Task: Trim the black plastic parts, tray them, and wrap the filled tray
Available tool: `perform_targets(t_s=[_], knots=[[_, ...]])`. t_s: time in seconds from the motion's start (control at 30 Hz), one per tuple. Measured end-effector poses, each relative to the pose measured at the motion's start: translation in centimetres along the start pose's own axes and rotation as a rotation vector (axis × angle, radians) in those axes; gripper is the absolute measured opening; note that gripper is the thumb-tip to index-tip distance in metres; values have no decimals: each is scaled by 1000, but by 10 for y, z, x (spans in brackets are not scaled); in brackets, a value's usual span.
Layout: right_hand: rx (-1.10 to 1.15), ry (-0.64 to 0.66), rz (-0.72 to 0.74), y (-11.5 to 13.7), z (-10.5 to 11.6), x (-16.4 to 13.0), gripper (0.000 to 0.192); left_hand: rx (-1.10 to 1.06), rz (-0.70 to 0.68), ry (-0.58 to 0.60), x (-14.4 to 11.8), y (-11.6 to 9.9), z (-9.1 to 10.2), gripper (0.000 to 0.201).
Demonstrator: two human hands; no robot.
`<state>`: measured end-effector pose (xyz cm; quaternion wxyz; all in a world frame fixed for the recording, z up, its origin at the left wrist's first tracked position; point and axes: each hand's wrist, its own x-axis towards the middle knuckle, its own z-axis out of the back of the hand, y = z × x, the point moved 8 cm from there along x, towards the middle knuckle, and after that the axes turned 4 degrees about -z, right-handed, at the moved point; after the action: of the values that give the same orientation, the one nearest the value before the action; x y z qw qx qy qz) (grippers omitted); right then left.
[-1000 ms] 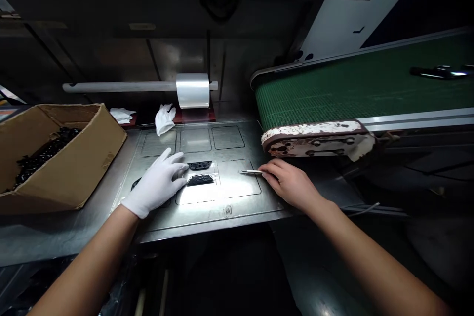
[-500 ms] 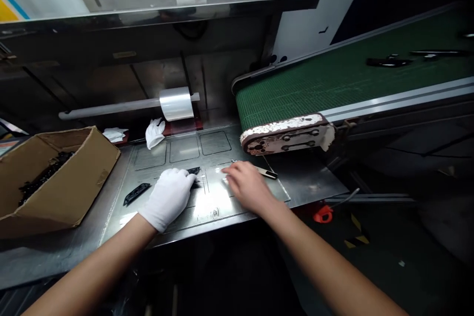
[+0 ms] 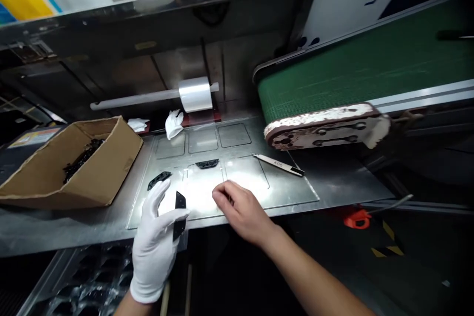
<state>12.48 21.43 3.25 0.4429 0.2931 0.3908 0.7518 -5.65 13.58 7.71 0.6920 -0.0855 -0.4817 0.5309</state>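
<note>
Head view — cardboard box [image 3: 99, 177] holds black parts [image 3: 79, 158]; left hand [image 3: 157, 237] grips black piece [image 3: 179, 215].

dim scene, harsh glare on the steel plate [image 3: 200, 192] (edges bowed, corners dark).

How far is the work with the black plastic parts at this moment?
Looks done: the metal tool lies put down on the steel plate, apart from both hands. In hand: the gloved left hand holds one black part upright above the plate edge; the bare right hand is beside it, fingers spread. Left: two black parts on the plate, and many more in the cardboard box.
</note>
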Motion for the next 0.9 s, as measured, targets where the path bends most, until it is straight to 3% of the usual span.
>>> perform_targets(t_s=[0.1, 0.17, 0.2, 0.27, 0.33, 0.43, 0.5, 0.57, 0.67, 0.8, 0.9], knots=[[595, 248, -195, 16, -57, -27, 31, -53, 15, -91, -33, 0, 4, 25], [919, 323, -365, 17, -87, -41, 39, -17, 41, -96, -49, 5, 3, 29], [972, 322, -419, 15, -96, -45, 42, -15, 95, -107, -57, 9, 5, 32], [934, 307, -465, 6, -106, -54, 40, -86, 317, -120, -74, 25, 11, 37], [758, 355, -442, -3, -116, -63, 34, -230, 601, -50, -99, 38, 10, 37], [515, 578, -371, -19, -153, -86, 24, -356, 911, 104, -148, 48, 7, 26], [442, 729, -361, -38, -187, -107, 25, -339, 1053, 102, -189, 62, 18, 18], [369, 836, -400, -65, -217, -129, 33, -297, 1216, 40, -243, 80, 41, 18], [329, 857, -557, -115, -240, -149, 57, -171, 1457, -112, -336, 99, 102, 24], [323, 695, -667, -160, -235, -136, 74, 62, 1700, -301, -440, 101, 201, 26], [255, 615, -681, -171, -228, -124, 78, 174, 1839, -330, -487, 96, 244, 27]])
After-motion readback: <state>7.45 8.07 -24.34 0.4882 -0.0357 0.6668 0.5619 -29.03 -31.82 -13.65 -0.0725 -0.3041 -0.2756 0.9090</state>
